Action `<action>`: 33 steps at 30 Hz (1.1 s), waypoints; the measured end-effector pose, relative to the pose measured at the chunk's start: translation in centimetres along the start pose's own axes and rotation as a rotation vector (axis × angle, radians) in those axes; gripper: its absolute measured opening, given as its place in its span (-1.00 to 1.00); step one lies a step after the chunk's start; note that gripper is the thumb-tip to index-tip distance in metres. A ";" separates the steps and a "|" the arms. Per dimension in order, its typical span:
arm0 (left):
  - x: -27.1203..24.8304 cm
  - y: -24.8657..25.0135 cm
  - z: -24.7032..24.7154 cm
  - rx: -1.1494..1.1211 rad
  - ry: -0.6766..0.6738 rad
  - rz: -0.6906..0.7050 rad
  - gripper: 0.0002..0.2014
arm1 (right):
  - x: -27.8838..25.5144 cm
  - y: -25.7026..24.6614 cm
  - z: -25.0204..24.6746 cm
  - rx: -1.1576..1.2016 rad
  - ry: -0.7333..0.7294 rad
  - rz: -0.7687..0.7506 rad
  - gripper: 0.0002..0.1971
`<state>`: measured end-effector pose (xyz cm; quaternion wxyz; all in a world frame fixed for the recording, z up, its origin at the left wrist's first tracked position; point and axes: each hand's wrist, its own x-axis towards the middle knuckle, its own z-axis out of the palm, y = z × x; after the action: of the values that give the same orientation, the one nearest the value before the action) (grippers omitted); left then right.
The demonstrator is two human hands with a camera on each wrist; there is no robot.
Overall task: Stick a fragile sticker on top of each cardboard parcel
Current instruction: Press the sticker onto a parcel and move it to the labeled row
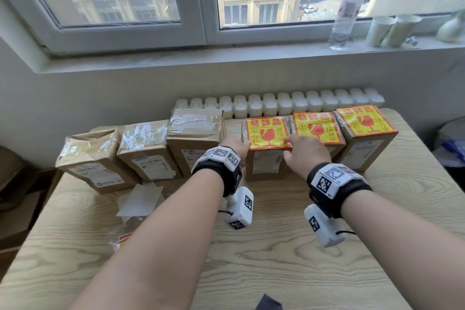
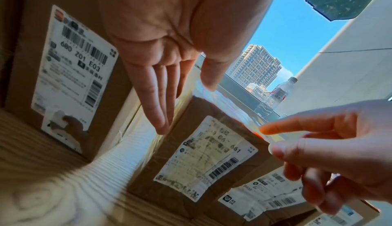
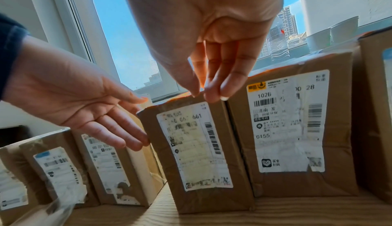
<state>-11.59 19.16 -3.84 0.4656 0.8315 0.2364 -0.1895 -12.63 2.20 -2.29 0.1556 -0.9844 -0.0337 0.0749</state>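
Six brown cardboard parcels stand in a row on the wooden table (image 1: pixel 276 246). The three on the right carry yellow-and-red fragile stickers on top. The sticker (image 1: pixel 266 132) on the third parcel from the right (image 1: pixel 264 166) is the one under my hands. My right hand (image 1: pixel 292 147) (image 3: pixel 203 95) pinches its front right corner at the parcel's top edge. My left hand (image 1: pixel 237 146) (image 2: pixel 184 102) lies with straight fingers against that parcel's left side, thumb on the top edge. The three parcels on the left (image 1: pixel 193 138) (image 1: pixel 148 148) (image 1: pixel 93 156) have only tape on top.
White backing papers (image 1: pixel 139 200) and a stack of stickers (image 1: pixel 120 240) lie at the table's left front. A radiator (image 1: pixel 276 103) runs behind the parcels. A plastic bottle (image 1: pixel 346 10) and paper cups (image 1: pixel 392 30) stand on the windowsill.
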 end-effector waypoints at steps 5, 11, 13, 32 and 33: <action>-2.3 -1.7 -1.6 0.063 0.071 0.038 -0.75 | -1.7 -0.6 -0.3 0.043 -0.008 -0.039 -0.60; -6.1 -5.1 -4.9 0.066 0.280 0.082 -0.75 | -4.0 -2.3 0.4 0.072 -0.022 -0.127 -0.72; -6.9 -5.8 -6.1 0.067 0.357 0.090 -0.75 | -4.5 -3.2 0.4 0.091 -0.037 -0.153 -0.76; 1.1 -6.5 -14.6 -0.003 0.401 0.120 -0.55 | 1.8 -14.0 3.8 0.343 -0.019 -0.065 -0.55; 1.4 -6.5 -14.5 -0.004 0.393 0.121 -0.55 | 1.9 -14.1 3.9 0.346 -0.025 -0.060 -0.53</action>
<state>-12.79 34.97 -1.88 0.4229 0.8642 0.2727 0.0053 -11.98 16.90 -1.84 0.3246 -0.9404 -0.0518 0.0872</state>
